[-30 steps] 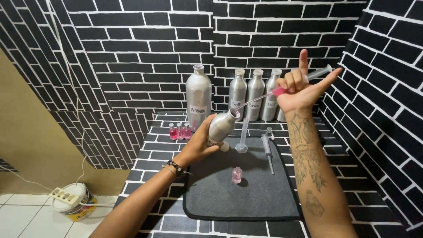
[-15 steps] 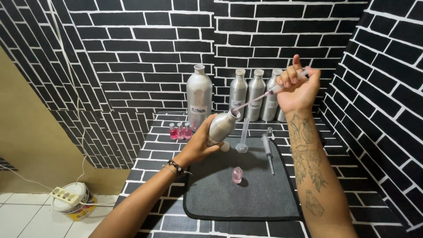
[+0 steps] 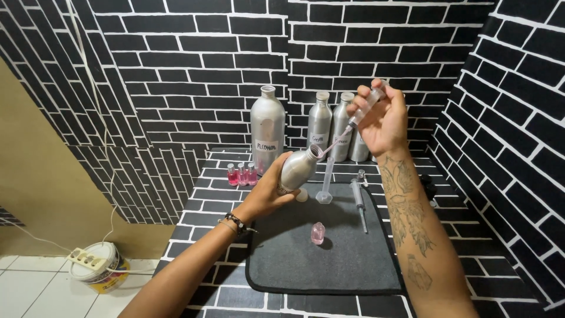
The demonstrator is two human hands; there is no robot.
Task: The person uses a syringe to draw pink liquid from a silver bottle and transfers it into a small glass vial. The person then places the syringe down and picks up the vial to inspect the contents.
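Left hand [image 3: 268,189] wrapped around tilted silver bottle [image 3: 298,169] above grey mat [image 3: 341,259]. Right hand [image 3: 381,121] pinching syringe [image 3: 360,112], needle tip at bottle mouth.

The right hand [image 3: 382,121] covered most of the syringe [image 3: 358,118] barrel, so its fill level could not be told. It also hid the rightmost metal bottles [image 3: 359,147] in the upper middle. Both forearms ran off the bottom edge. The left hand's fingers [image 3: 276,176] hid the tilted bottle [image 3: 297,169]'s base.
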